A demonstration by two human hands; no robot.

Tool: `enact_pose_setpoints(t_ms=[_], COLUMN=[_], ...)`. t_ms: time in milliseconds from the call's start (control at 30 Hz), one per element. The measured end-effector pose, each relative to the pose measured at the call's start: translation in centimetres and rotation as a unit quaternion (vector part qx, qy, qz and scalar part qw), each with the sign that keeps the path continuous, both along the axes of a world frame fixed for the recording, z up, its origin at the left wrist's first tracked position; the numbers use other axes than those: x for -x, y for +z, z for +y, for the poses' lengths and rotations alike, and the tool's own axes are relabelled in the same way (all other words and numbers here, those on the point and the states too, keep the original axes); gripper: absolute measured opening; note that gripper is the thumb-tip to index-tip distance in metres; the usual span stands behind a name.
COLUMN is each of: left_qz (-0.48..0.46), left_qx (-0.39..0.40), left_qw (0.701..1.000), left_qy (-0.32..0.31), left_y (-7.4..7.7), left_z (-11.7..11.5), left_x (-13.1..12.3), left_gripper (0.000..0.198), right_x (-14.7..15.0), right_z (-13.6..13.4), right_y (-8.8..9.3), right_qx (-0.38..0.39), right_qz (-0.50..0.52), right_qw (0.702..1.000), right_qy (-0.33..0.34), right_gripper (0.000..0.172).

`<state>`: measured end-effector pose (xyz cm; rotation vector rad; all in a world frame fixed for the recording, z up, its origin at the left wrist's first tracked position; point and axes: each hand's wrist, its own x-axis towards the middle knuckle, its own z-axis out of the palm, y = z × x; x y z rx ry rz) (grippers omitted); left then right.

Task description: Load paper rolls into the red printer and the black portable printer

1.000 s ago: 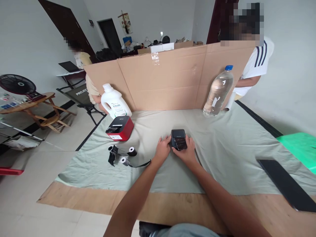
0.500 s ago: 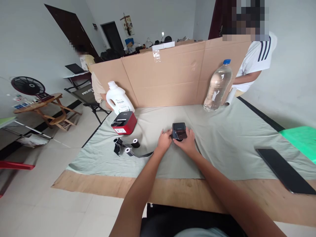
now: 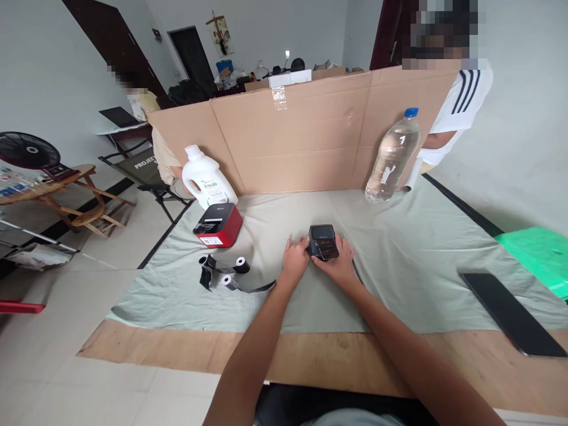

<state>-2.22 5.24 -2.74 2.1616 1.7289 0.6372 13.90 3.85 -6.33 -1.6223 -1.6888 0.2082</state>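
A small black printer-like device (image 3: 322,240) sits on the grey-green cloth (image 3: 399,260) in the middle of the table. My left hand (image 3: 295,260) grips its left side with curled fingers. My right hand (image 3: 339,265) holds its right and near side, fingers wrapped around it. To the left lie two small paper rolls (image 3: 235,272) with a loose black strip (image 3: 213,275). A red and black label printer (image 3: 218,225) stands beyond them.
A white detergent jug (image 3: 205,180) and a clear water bottle (image 3: 393,157) stand before a cardboard screen (image 3: 302,136). A black tablet (image 3: 512,313) lies at the right, next to a green sheet (image 3: 539,254). A person in a white shirt (image 3: 461,106) stands behind the screen; another sits at the far left.
Both hands stay on the black device, which has turned slightly between them. The view has shifted a little.
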Motion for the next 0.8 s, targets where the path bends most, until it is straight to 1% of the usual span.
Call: enact_pose_setpoints(t_ms=[200,300,400,500,667,800], left_qz=[-0.037,-0.069,-0.109,-0.139,-0.165,-0.217], left_qx=[0.004,0.016,0.030,0.036,0.046,0.047], left_qw=[0.999,0.997,0.993,0.990,0.985,0.975], left_qy=[-0.007,-0.016,-0.018,-0.018,-0.022,0.001], left_y=[-0.4,-0.8,-1.2,-1.5,-1.3,-0.8], left_z=[0.1,0.3,0.6,0.8,0.6,0.2], left_x=[0.4,0.7,0.9,1.1,1.4,1.5], left_gripper=[0.069,0.070,0.068,0.065,0.065,0.067], right_x=[-0.3,-0.6,-0.7,-0.8,-0.9,-0.8], right_z=[-0.3,-0.4,-0.5,-0.6,-0.8,-1.1], right_y=[0.3,0.7,1.0,1.1,1.1,1.4], right_qx=[-0.008,0.010,0.034,0.036,0.024,0.016], right_qz=[0.023,0.032,0.030,0.029,0.023,0.022], right_qw=[1.000,0.999,0.999,0.999,0.999,0.999], right_qy=[0.009,0.022,0.024,0.026,0.030,0.035], right_gripper=[0.104,0.105,0.106,0.106,0.107,0.106])
